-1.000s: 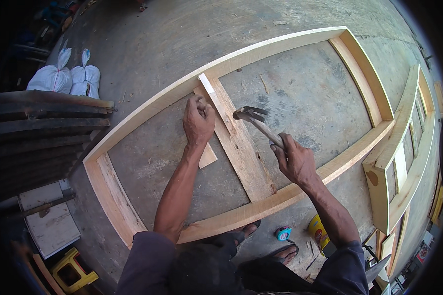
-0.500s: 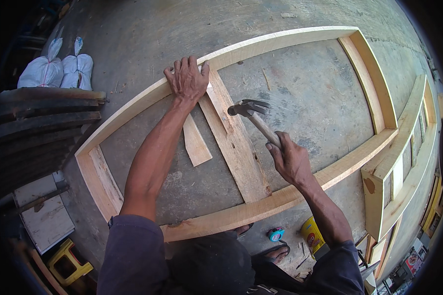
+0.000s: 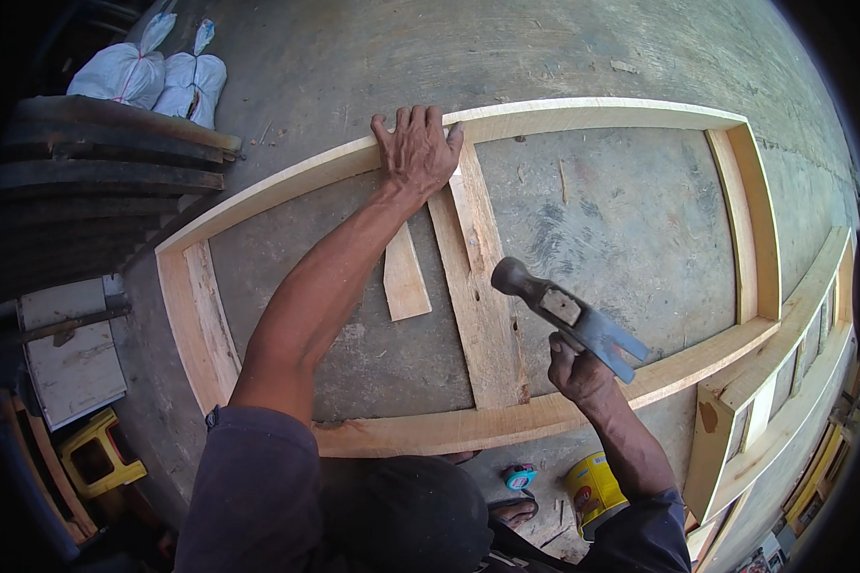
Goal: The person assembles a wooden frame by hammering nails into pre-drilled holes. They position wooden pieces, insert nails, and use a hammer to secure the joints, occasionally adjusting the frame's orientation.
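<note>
Head view: left hand (image 3: 418, 153) fingers spread flat on frame (image 3: 583, 113) above crosspiece (image 3: 478, 286); right hand (image 3: 578, 374) fingers clenched on hammer (image 3: 569, 315), head nearest crosspiece, which runs away from the person.

A grey concrete floor (image 3: 583, 57), scuffed and dusty, lies in bright daylight. White sacks (image 3: 153, 76) sit at the upper left beside stacked dark planks (image 3: 96, 181). A yellow stool (image 3: 100, 458) stands lower left.

The wooden frame (image 3: 583, 115) is pale yellow-tan, its centre crosspiece (image 3: 483, 286) streaked brown. The concrete floor (image 3: 621, 229) is mottled grey. The hammer (image 3: 569, 315) head is dark grey. At upper left, sacks (image 3: 153, 74) are white; lower right, a tin (image 3: 592, 489) is yellow.
</note>
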A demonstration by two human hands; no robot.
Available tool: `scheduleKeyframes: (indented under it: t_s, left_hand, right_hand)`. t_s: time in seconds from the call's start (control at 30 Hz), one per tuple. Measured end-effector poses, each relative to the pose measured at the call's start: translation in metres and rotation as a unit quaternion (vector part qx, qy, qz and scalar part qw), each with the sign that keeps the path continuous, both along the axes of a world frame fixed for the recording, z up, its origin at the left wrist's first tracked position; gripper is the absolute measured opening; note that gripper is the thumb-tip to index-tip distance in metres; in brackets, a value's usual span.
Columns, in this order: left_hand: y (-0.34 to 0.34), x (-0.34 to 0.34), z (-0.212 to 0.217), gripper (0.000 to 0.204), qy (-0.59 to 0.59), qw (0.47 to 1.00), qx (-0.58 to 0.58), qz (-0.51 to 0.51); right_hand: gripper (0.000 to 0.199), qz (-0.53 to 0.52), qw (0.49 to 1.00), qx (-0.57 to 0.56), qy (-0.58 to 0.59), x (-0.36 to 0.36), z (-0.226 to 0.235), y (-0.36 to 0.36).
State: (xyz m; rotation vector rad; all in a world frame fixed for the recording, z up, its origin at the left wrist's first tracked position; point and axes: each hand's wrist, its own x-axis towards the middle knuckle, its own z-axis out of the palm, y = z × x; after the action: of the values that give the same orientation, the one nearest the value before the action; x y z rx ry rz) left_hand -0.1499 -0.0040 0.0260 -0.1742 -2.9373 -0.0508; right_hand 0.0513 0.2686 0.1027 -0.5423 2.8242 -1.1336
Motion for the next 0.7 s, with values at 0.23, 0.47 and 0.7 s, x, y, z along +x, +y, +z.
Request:
scheduleKeyframes:
  t_s: [0.23,0.47,0.7]
  left_hand:
    - [-0.001,0.001,0.002,0.043,-0.029,1.000,0.006,-0.004]
    - [0.000,0.001,-0.001,0.043,-0.016,1.000,0.021,-0.005]
    - [0.001,0.003,0.000,0.042,-0.031,0.999,0.021,-0.010]
  right_hand:
    - [0.028,-0.062,0.994,-0.094,0.005,0.000,0.005,-0.005]
    - [0.030,-0.023,0.993,0.112,-0.003,0.005,-0.003,-0.004]
    - [0.026,-0.014,0.989,0.138,-0.056,-0.002,-0.010,0.001]
